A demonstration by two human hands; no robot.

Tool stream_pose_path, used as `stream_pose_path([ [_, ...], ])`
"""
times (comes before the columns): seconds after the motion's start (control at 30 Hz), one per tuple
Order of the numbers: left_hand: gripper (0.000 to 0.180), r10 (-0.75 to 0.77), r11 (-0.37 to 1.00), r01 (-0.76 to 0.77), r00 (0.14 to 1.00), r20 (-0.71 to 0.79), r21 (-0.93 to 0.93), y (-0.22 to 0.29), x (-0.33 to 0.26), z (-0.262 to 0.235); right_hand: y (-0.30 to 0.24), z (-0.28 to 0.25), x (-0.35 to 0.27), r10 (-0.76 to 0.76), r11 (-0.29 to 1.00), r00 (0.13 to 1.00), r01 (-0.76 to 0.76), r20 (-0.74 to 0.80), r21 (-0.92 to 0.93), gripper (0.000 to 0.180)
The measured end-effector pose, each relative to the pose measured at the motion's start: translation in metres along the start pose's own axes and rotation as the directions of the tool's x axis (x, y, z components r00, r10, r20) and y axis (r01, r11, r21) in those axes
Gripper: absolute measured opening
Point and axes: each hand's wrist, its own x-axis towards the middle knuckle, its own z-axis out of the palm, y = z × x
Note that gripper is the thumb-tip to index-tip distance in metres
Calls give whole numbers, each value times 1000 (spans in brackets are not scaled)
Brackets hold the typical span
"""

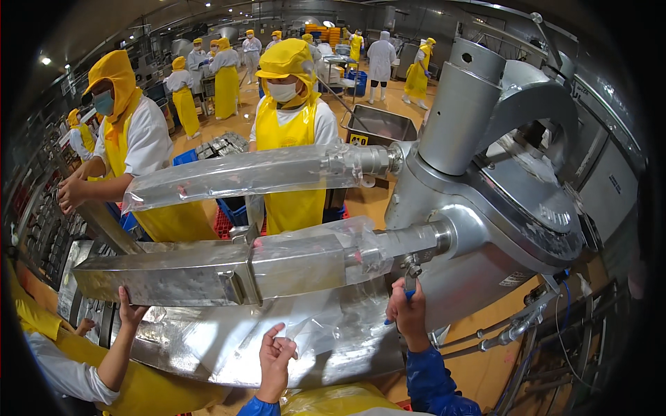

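Observation:
My right hand [408, 313] is closed round the valve lever [411, 279], whose metal stem and a little blue show past the fingers. The lever hangs below the lower outlet pipe [420, 239] of a big grey machine [451, 229]. My left hand [275, 360] is raised over the shiny metal table [208, 343], fingers loosely curled and apart, holding nothing. Clear plastic film [312, 258] covers the right part of the long metal box mould [166, 277], in line with that pipe. A co-worker's hand [130, 308] supports the mould's left end from below.
A second plastic-wrapped tube [243, 177] runs above, from the upper outlet. Co-workers in yellow aprons stand across [288, 132] and at the left [128, 145]. A metal bin [381, 123] is behind the outlets. Pipes and a metal rack [562, 347] stand at right.

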Motion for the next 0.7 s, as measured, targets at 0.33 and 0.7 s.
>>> stream_pose_path([
  [0.33, 88, 251, 958, -259, 964, 84, 119, 40, 24, 34, 5, -6, 9, -19, 970, 998, 3, -63, -242, 23],
  [0.7, 86, 216, 971, -217, 976, 22, 99, 22, 25, 42, -5, -9, 3, 19, 998, 999, -21, 38, 64, 11],
])
